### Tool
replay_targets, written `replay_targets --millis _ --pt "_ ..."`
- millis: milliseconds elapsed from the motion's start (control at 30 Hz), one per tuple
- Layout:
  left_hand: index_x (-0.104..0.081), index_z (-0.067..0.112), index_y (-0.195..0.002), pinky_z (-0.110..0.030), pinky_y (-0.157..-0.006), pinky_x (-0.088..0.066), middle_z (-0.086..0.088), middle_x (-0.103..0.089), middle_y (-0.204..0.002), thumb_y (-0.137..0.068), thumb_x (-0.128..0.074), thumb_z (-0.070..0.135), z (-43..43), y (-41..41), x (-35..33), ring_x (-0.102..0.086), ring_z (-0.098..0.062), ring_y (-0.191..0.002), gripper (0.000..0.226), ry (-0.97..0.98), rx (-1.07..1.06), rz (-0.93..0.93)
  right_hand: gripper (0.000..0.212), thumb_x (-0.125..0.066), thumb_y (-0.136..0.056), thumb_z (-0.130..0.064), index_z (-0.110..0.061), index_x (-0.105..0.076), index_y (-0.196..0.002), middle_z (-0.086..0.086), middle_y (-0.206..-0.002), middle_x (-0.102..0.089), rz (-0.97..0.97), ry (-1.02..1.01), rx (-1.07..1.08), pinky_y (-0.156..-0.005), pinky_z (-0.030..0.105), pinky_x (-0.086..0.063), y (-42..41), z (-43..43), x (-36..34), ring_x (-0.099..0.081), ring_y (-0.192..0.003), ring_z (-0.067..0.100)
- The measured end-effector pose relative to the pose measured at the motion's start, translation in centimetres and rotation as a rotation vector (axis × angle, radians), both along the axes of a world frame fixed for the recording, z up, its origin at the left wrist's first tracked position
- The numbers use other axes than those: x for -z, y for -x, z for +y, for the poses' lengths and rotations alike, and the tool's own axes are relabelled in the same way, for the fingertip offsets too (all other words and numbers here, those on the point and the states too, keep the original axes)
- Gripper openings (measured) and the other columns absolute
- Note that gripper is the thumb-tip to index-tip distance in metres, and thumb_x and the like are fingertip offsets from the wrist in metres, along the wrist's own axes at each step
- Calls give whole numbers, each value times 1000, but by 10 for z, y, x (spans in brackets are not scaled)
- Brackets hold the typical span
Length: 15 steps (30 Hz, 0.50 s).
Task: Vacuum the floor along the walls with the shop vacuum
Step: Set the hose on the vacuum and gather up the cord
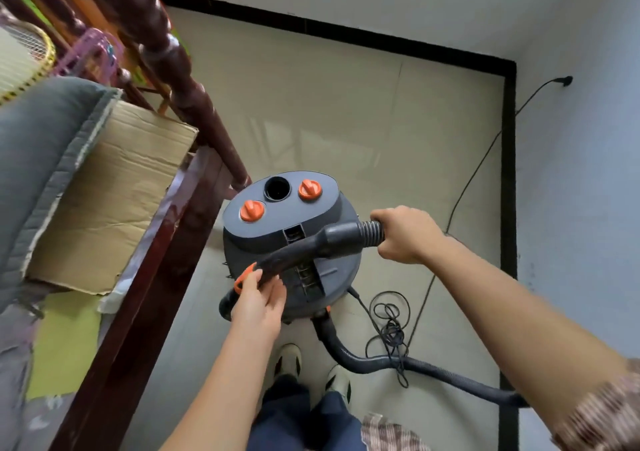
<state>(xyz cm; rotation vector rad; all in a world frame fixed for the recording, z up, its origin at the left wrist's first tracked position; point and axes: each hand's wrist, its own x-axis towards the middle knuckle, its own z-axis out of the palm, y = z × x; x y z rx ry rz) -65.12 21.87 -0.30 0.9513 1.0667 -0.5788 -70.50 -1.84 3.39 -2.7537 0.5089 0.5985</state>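
Left hand (258, 300) and right hand (406, 235) grip the hose (334, 239) above the vacuum (289, 216), between bed frame (162, 267) and cord (391, 326).

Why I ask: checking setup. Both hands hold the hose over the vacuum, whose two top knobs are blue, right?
Not blue: the head view shows both knobs orange. The left hand and right hand hold the hose over the vacuum.

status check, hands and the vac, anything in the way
Left hand holding hose handle at orange collar, right hand gripping its ribbed end. Shop vacuum beside wooden bed frame. Loose power cord tangled right of it.
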Motion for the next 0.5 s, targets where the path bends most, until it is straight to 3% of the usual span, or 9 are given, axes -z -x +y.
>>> replay_targets --millis 67,100,167,233,267,333,400,500 --pt "-59 11 -111 -30 -92 -46 -8 -52 -89 -96 -56 21 9 -4 11 -51 -17 -78 19 -189 134 31 18 -56 -74 -18 -21 -52 -91 4 -87 -62 12 76 -181 -62 30 -36 -32 16 -4 -54 -76 33" --pt "-57 10 -115 -32 -90 -45 -8 -51 -96 -93 -58 25 13 -4 16 -51 -19 -82 27 -295 229 19 20 -57 -75 -18 -21 -52 -95 5 -93 -63 3 115 -279 -64 30 -36 -49 26 -5 -58 -81 33" --pt "-48 11 -132 -42 -96 -43 -12 -49 -126 -87 -64 28 16 -4 22 -47 -29 -113 51 -611 551 -106 25 -59 -77 -18 -21 -55 -102 5 -99 -63 -52 170 -462 -69 32 -36 -81 47 -6 -61 -91 31" --pt "-35 22 -147 -49 -107 -35 -6 -32 -151 -82 -72 25 17 -9 29 -25 -31 -136 75 -829 811 -397 32 -62 -81 -18 -23 -56 -112 2 -101 -63 -129 194 -640 -77 35 -31 -111 65 -3 -57 -101 26" --pt "-36 28 -146 -50 -109 -34 -5 -36 -149 -80 -74 24 16 -15 31 -26 -29 -137 76 -854 865 -529 37 -62 -82 -15 -25 -56 -117 -1 -101 -61 -179 198 -723 -81 37 -30 -123 73 1 -53 -106 24" --pt "-49 31 -130 -45 -97 -43 2 -59 -121 -78 -76 25 16 -33 38 -47 -28 -121 59 -809 880 -638 47 -59 -82 -5 -26 -55 -124 -1 -103 -55 -287 188 -813 -93 43 -28 -137 83 15 -45 -115 23" --pt "-51 31 -112 -35 -78 -44 9 -60 -97 -78 -77 26 21 -47 47 -58 -26 -100 42 -774 902 -627 58 -58 -79 0 -28 -53 -129 3 -125 -50 -369 198 -694 -103 49 -22 -137 84 35 -37 -127 26" --pt "-53 28 -112 -31 -77 -42 9 -60 -98 -79 -76 25 34 -56 62 -57 -20 -94 41 -736 963 -590 63 -60 -84 -8 -29 -42 -140 8 -143 -36 -308 223 -133 -100 49 -26 -118 71 68 -32 -131 29"
